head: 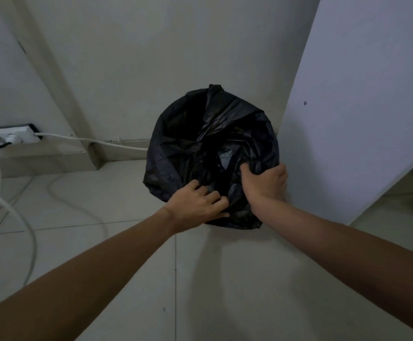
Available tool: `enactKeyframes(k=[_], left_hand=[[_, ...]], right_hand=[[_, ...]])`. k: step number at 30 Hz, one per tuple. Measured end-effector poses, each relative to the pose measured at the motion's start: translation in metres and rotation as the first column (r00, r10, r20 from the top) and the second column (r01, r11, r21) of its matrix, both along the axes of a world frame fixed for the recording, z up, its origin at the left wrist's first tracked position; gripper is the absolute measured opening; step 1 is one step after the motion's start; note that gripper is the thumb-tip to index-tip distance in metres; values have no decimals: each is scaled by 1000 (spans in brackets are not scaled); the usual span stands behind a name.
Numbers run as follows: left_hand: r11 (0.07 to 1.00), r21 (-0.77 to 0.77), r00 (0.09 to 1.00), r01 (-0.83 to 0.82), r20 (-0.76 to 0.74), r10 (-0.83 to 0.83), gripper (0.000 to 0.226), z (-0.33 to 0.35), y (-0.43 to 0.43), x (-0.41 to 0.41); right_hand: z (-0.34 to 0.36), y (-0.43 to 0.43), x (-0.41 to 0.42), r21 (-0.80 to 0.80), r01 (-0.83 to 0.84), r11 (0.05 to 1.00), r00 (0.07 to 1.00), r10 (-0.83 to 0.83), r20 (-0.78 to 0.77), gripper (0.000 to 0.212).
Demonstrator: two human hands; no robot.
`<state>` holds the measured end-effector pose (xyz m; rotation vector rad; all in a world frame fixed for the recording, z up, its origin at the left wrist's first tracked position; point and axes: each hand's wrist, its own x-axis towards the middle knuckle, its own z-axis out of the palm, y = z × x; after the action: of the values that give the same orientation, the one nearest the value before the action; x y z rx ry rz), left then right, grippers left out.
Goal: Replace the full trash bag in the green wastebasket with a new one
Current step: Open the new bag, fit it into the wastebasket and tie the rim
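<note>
A black trash bag (200,143) covers the round mouth of a wastebasket on the floor against the wall; the bag hides the basket itself, so no green shows. The plastic is crumpled and sags inward at the middle. My left hand (195,205) pinches the bag's near edge, fingers curled into the plastic. My right hand (265,184) grips the bag's near right edge in a fist, close to the white panel.
A white board or cabinet panel (348,107) stands right beside the bag on the right. A white power strip (8,137) lies at the left by the wall, with white cables (90,140) running along the skirting and looping over the tiled floor (200,279).
</note>
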<state>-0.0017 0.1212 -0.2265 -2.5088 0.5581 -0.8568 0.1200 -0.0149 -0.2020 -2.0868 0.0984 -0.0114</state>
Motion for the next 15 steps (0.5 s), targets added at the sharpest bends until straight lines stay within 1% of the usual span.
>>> enactKeyframes(k=[1, 2, 4, 6, 8, 10, 12, 13, 14, 15], left_hand=[[1000, -6, 1000, -12, -6, 12, 36, 0, -5, 1], [999, -14, 999, -33, -20, 33, 36, -1, -8, 1], [995, -35, 993, -99, -75, 96, 36, -2, -9, -1], [987, -60, 975, -152, -170, 140, 37, 2, -9, -5], [977, -126, 951, -172, -281, 131, 42, 10, -9, -8], [962, -206, 931, -181, -351, 100, 47, 24, -9, -9], [953, -226, 940, -204, -318, 126, 46, 36, -4, -3], [944, -223, 941, -243, -291, 173, 47, 40, 2, 2], [927, -195, 921, -319, -293, 256, 51, 44, 9, 6], [895, -144, 867, -423, -351, 354, 59, 47, 17, 8]], right_hand=[[-2, 4, -3, 35, 40, 999, 999, -40, -1, 85], [-4, 6, -4, 79, 65, 995, 998, -66, 8, 81], [-5, 6, -2, 124, 58, 991, 997, -65, 50, 61], [-5, 2, 2, 114, 26, 993, 994, -38, 105, 37], [-5, 2, 5, 120, 8, 993, 986, -28, 165, 25], [-2, 4, 8, 124, -22, 992, 978, -5, 207, 21], [1, 6, 11, 123, -77, 989, 972, 48, 228, 24], [3, 6, 14, 119, -109, 987, 967, 78, 241, 26], [3, 4, 16, 108, -139, 984, 961, 107, 255, 28], [2, 2, 19, 95, -166, 982, 952, 134, 274, 29]])
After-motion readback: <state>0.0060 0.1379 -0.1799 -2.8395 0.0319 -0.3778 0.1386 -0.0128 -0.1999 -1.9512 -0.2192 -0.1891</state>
